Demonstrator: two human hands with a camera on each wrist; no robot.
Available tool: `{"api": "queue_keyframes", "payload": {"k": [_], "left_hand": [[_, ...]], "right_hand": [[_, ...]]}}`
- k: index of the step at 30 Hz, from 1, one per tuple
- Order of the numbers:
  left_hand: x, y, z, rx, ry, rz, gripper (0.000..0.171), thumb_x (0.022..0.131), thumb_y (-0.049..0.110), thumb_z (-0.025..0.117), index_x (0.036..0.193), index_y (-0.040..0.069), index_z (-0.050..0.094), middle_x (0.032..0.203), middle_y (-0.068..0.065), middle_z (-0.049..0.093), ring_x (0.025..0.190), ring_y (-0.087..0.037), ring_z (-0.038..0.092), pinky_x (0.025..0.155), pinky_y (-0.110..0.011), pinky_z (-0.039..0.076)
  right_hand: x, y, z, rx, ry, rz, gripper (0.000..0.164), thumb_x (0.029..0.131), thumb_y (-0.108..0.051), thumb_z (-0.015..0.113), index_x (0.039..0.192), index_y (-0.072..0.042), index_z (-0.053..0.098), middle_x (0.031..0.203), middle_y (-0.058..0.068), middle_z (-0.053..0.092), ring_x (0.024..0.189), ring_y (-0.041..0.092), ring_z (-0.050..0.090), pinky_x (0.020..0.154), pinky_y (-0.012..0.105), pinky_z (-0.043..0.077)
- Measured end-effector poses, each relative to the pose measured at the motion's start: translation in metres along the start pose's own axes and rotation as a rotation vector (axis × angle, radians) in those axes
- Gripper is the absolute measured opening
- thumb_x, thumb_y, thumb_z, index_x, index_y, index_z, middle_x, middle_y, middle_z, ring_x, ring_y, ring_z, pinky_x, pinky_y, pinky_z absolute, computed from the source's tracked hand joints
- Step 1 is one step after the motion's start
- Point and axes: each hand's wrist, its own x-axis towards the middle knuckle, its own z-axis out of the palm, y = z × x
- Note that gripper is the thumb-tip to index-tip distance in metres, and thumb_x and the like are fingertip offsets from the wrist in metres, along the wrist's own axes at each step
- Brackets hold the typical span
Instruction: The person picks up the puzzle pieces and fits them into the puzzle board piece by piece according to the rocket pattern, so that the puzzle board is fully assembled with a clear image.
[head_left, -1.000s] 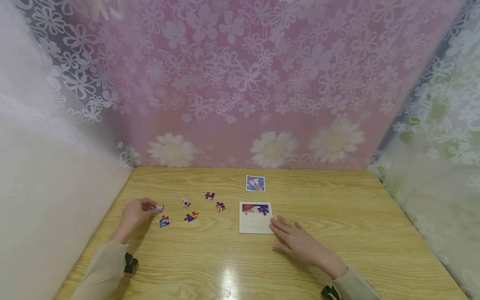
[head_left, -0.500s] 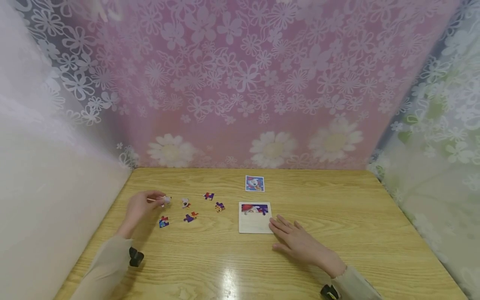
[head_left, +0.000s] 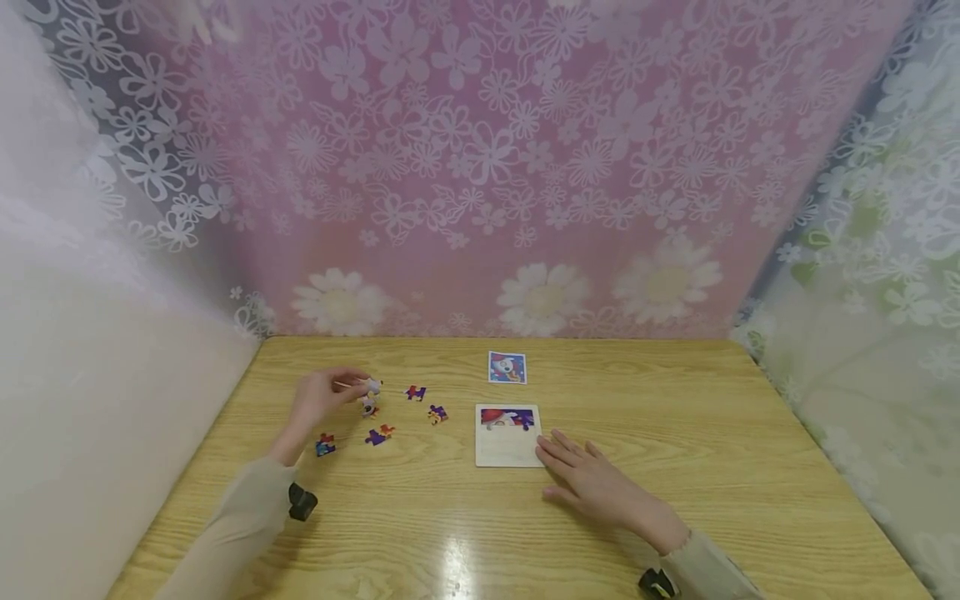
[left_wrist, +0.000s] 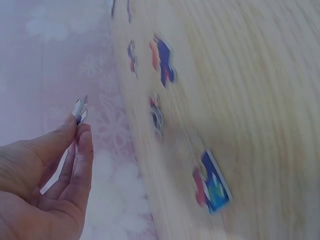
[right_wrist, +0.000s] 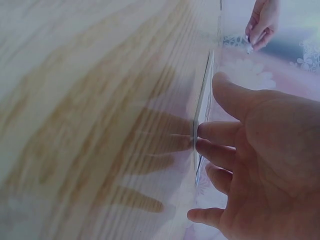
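Note:
My left hand (head_left: 321,400) pinches a whitish jigsaw piece (left_wrist: 80,111) between thumb and fingertips, lifted off the table. In the head view it hovers by a white piece with a dark eye (head_left: 369,407). My right hand (head_left: 600,487) lies with fingers extended, fingertips touching the right edge of a white puzzle tray (head_left: 507,450). Across the tray's top runs a joined strip of pieces (head_left: 508,418) with a red and white picture on purple; its lower part shows bare white.
Loose on the table lie a blue and red piece (head_left: 325,446), a purple and orange piece (head_left: 379,435), a purple and yellow piece (head_left: 437,414) and a red and purple piece (head_left: 415,392). A small picture card (head_left: 507,367) lies behind the tray. Flowered curtain (head_left: 480,208) borders the table.
My left hand has picked up the whitish piece from the left of the table and carried it rightward and away from me. My right hand stays at the tray.

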Motion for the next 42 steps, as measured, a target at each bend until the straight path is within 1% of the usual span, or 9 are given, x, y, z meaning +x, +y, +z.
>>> {"api": "queue_keyframes", "payload": {"k": [3, 9, 19, 24, 28, 32, 35, 39, 42], "left_hand": [[0.005, 0.008, 0.008, -0.014, -0.016, 0.000, 0.024, 0.096, 0.016, 0.072, 0.116, 0.004, 0.074, 0.105, -0.017, 0.074, 0.088, -0.032, 0.074, 0.075, -0.048, 0.060], [0.012, 0.027, 0.022, -0.076, -0.054, 0.015, 0.023, 0.096, 0.013, 0.071, 0.117, 0.003, 0.073, 0.104, -0.017, 0.074, 0.090, -0.039, 0.072, 0.074, -0.053, 0.059], [0.024, 0.052, 0.053, -0.083, -0.087, 0.057, 0.020, 0.094, 0.017, 0.074, 0.112, 0.009, 0.076, 0.106, -0.012, 0.074, 0.088, -0.028, 0.073, 0.073, -0.042, 0.060], [0.025, 0.062, 0.070, -0.110, -0.121, 0.088, 0.021, 0.094, 0.015, 0.074, 0.113, 0.007, 0.076, 0.105, -0.013, 0.074, 0.087, -0.028, 0.073, 0.074, -0.042, 0.060], [0.024, 0.067, 0.087, -0.113, -0.155, 0.112, 0.021, 0.094, 0.014, 0.074, 0.114, 0.008, 0.075, 0.101, -0.010, 0.075, 0.085, -0.025, 0.073, 0.072, -0.036, 0.060], [0.022, 0.072, 0.102, -0.155, -0.210, 0.144, 0.020, 0.095, 0.010, 0.072, 0.114, 0.006, 0.075, 0.098, -0.011, 0.075, 0.083, -0.032, 0.073, 0.067, -0.037, 0.060], [0.021, 0.075, 0.112, -0.185, -0.261, 0.150, 0.018, 0.095, 0.009, 0.072, 0.112, 0.004, 0.075, 0.095, -0.010, 0.074, 0.082, -0.035, 0.072, 0.067, -0.040, 0.060], [0.019, 0.079, 0.125, -0.191, -0.313, 0.143, 0.014, 0.094, 0.009, 0.072, 0.107, 0.006, 0.077, 0.093, -0.007, 0.072, 0.083, -0.030, 0.070, 0.073, -0.041, 0.059], [0.019, 0.080, 0.134, -0.155, -0.333, 0.166, 0.012, 0.093, 0.010, 0.074, 0.104, 0.009, 0.078, 0.092, -0.003, 0.071, 0.083, -0.021, 0.068, 0.075, -0.036, 0.059]], "right_hand": [[0.000, 0.000, 0.000, -0.001, 0.000, 0.005, 0.060, 0.106, -0.036, 0.053, 0.152, 0.001, 0.041, 0.160, 0.018, 0.036, 0.149, 0.042, 0.028, 0.110, 0.074, 0.025], [0.000, -0.001, 0.001, 0.008, -0.002, 0.002, 0.060, 0.106, -0.035, 0.053, 0.153, 0.001, 0.041, 0.160, 0.018, 0.035, 0.150, 0.042, 0.026, 0.110, 0.074, 0.025], [0.001, -0.001, 0.001, 0.003, -0.007, 0.005, 0.061, 0.106, -0.036, 0.053, 0.153, 0.000, 0.041, 0.160, 0.018, 0.036, 0.149, 0.042, 0.026, 0.110, 0.074, 0.025], [0.001, 0.000, 0.002, 0.008, -0.012, 0.012, 0.062, 0.106, -0.037, 0.053, 0.154, -0.001, 0.040, 0.162, 0.016, 0.034, 0.150, 0.041, 0.025, 0.111, 0.074, 0.025], [0.001, 0.000, 0.002, 0.005, -0.017, 0.018, 0.062, 0.106, -0.038, 0.053, 0.154, -0.001, 0.040, 0.162, 0.016, 0.034, 0.151, 0.040, 0.025, 0.111, 0.073, 0.025], [0.000, 0.000, 0.002, 0.004, -0.015, 0.018, 0.061, 0.106, -0.037, 0.053, 0.153, 0.000, 0.040, 0.161, 0.017, 0.035, 0.150, 0.041, 0.026, 0.111, 0.074, 0.024], [0.000, 0.000, 0.002, 0.001, -0.009, 0.013, 0.061, 0.106, -0.037, 0.053, 0.153, 0.000, 0.041, 0.161, 0.017, 0.035, 0.150, 0.042, 0.026, 0.110, 0.074, 0.024], [0.000, -0.001, 0.002, -0.003, -0.004, 0.009, 0.061, 0.106, -0.037, 0.053, 0.153, 0.000, 0.041, 0.160, 0.017, 0.036, 0.149, 0.042, 0.027, 0.110, 0.074, 0.025], [0.000, -0.001, 0.001, -0.001, -0.002, 0.011, 0.061, 0.105, -0.037, 0.054, 0.152, 0.000, 0.042, 0.160, 0.018, 0.037, 0.149, 0.043, 0.028, 0.109, 0.075, 0.026]]}}
